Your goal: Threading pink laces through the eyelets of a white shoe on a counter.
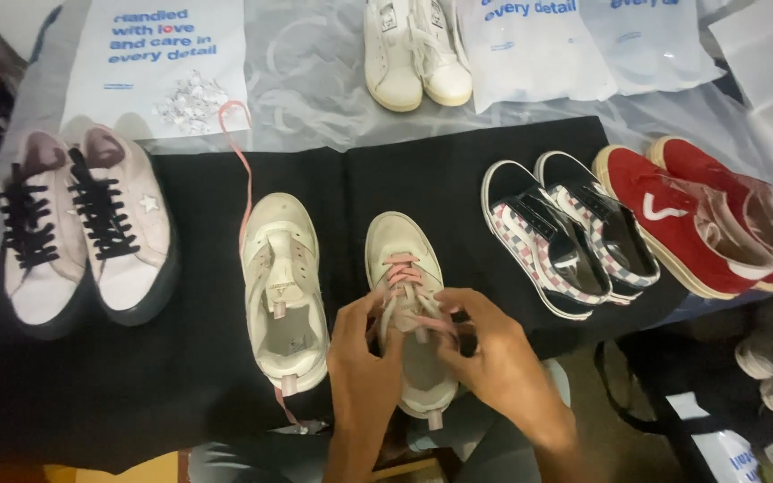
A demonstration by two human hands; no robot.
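Both hands work at one cream sneaker (409, 268) that stands on the black cloth (440, 161), toe pointing away. The left hand (364, 358) pinches the pink lace (402, 268) at the shoe's left side, and the right hand (485, 344) grips the lace end on the other side — fingers curled tight over the tongue. Its unlaced mate (284, 286) lies just beside it, a loose pink lace (242, 161) trailing past. Checkered slip-ons (570, 233) and red sneakers (691, 219) sit to the right, pale pink ones with black laces (82, 228) to the left.
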